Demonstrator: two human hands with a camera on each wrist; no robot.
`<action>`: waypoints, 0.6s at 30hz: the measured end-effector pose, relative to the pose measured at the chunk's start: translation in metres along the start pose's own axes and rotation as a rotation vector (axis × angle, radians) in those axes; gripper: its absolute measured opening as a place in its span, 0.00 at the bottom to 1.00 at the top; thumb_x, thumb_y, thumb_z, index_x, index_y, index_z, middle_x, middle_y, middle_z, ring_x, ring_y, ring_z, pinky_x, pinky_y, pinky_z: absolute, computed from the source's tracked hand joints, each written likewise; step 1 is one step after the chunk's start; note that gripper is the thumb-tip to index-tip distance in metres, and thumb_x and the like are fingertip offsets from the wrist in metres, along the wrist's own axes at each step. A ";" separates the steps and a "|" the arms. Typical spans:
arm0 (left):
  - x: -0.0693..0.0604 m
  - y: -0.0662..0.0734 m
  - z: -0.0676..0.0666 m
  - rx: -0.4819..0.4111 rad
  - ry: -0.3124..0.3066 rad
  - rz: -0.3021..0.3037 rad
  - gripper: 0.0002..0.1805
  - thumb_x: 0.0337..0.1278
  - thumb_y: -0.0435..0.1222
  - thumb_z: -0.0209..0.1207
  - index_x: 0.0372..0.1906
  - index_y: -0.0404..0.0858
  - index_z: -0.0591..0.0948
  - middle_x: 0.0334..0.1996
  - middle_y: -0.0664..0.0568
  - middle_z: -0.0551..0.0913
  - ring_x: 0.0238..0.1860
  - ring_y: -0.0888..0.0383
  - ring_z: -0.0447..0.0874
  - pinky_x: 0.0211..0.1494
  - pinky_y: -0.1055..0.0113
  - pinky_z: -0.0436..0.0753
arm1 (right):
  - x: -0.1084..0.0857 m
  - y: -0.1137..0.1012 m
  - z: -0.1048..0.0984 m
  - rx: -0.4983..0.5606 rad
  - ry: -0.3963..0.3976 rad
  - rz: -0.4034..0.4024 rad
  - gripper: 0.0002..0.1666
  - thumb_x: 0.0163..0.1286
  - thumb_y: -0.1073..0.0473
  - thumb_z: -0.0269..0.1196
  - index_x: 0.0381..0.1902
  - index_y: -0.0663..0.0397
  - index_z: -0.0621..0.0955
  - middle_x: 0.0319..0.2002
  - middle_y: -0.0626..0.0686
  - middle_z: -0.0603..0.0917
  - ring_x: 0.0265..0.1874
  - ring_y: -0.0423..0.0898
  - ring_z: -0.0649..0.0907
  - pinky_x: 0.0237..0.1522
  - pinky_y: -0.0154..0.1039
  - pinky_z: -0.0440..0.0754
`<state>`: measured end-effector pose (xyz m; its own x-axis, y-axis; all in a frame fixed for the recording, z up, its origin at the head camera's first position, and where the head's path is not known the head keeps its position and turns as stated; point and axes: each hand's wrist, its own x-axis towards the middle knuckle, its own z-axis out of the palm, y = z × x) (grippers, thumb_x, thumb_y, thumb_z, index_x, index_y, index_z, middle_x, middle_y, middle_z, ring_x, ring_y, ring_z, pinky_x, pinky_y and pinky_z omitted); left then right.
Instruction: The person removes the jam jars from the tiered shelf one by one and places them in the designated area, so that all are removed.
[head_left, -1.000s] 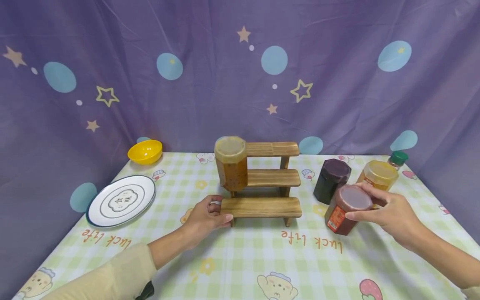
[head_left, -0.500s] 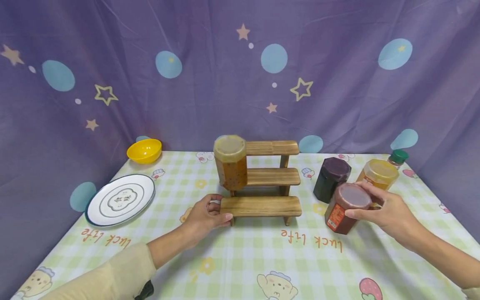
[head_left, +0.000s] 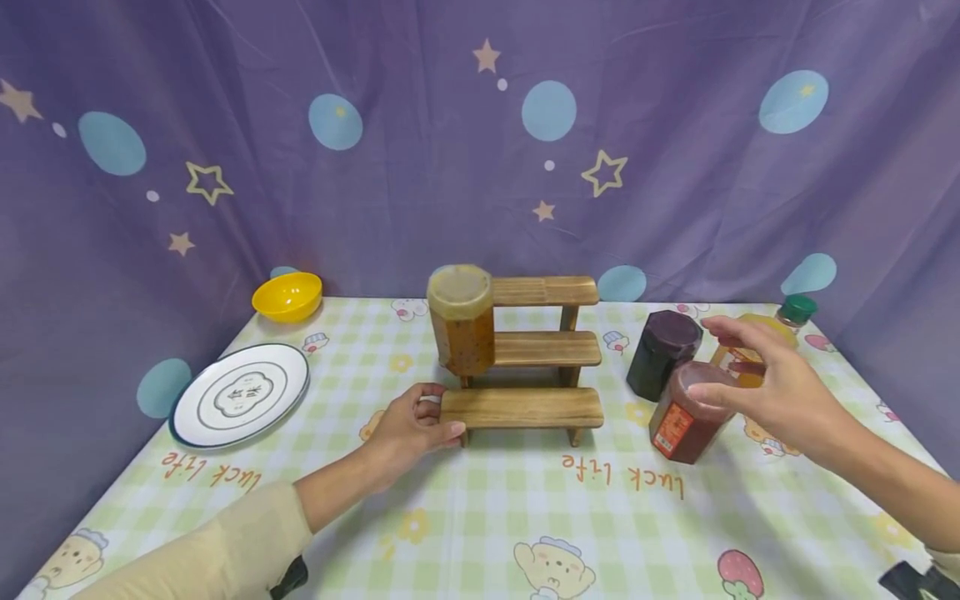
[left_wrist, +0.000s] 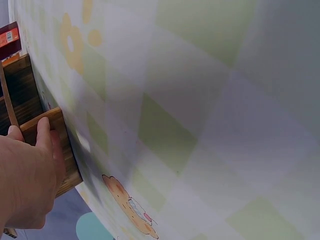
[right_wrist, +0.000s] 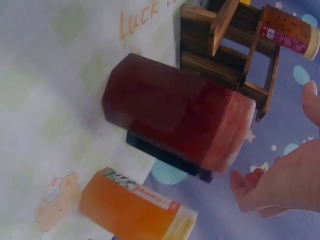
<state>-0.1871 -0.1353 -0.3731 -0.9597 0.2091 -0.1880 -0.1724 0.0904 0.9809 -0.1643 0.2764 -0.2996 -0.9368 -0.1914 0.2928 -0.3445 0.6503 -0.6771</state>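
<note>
A three-step wooden display rack (head_left: 521,408) stands mid-table. My left hand (head_left: 408,433) grips the left end of its lowest step; the left wrist view shows fingers on the wooden edge (left_wrist: 55,122). A hexagonal jar of amber jam (head_left: 467,329) stands on the rack's left side. To the right, my right hand (head_left: 780,383) hovers with thumb and fingers spread above a dark red jam jar (head_left: 686,421). In the right wrist view the hand (right_wrist: 290,180) is apart from the red jar (right_wrist: 170,107). Beside it stand a dark purple jar (head_left: 663,358) and a yellow-lidded orange jar (right_wrist: 135,205), partly hidden by the hand.
A green-capped bottle (head_left: 795,311) stands at the back right. At the left lie a white plate (head_left: 285,371) with a dark rim and a yellow bowl (head_left: 287,298). A purple curtain (head_left: 420,167) hangs behind the checked tablecloth (head_left: 465,533).
My right hand has let go of the red jar's lid, its fingers opening and lifting toward the orange jar. The left hand keeps its grip on the rack. The view has tilted slightly.
</note>
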 end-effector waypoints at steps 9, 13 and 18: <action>0.001 0.002 0.000 -0.003 0.007 0.005 0.32 0.54 0.23 0.63 0.63 0.31 0.63 0.46 0.37 0.77 0.41 0.49 0.83 0.51 0.57 0.86 | 0.010 -0.027 0.017 0.027 -0.005 -0.068 0.43 0.56 0.59 0.73 0.69 0.50 0.68 0.65 0.55 0.67 0.53 0.48 0.72 0.45 0.23 0.73; -0.001 0.002 0.000 -0.003 0.005 0.004 0.32 0.54 0.22 0.63 0.63 0.31 0.63 0.45 0.38 0.77 0.41 0.49 0.83 0.52 0.57 0.86 | 0.016 -0.041 0.026 0.037 -0.033 -0.071 0.42 0.57 0.57 0.73 0.68 0.51 0.69 0.66 0.60 0.65 0.53 0.55 0.75 0.45 0.23 0.78; -0.001 0.002 0.000 -0.007 0.000 0.005 0.32 0.54 0.22 0.63 0.63 0.30 0.63 0.45 0.38 0.77 0.41 0.49 0.83 0.52 0.56 0.86 | 0.024 -0.057 0.039 0.068 -0.104 -0.058 0.45 0.58 0.53 0.73 0.70 0.46 0.66 0.67 0.58 0.65 0.60 0.58 0.70 0.55 0.45 0.76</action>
<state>-0.1863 -0.1351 -0.3712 -0.9607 0.2091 -0.1827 -0.1688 0.0824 0.9822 -0.1690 0.2063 -0.2802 -0.9153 -0.3045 0.2635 -0.3980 0.5850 -0.7066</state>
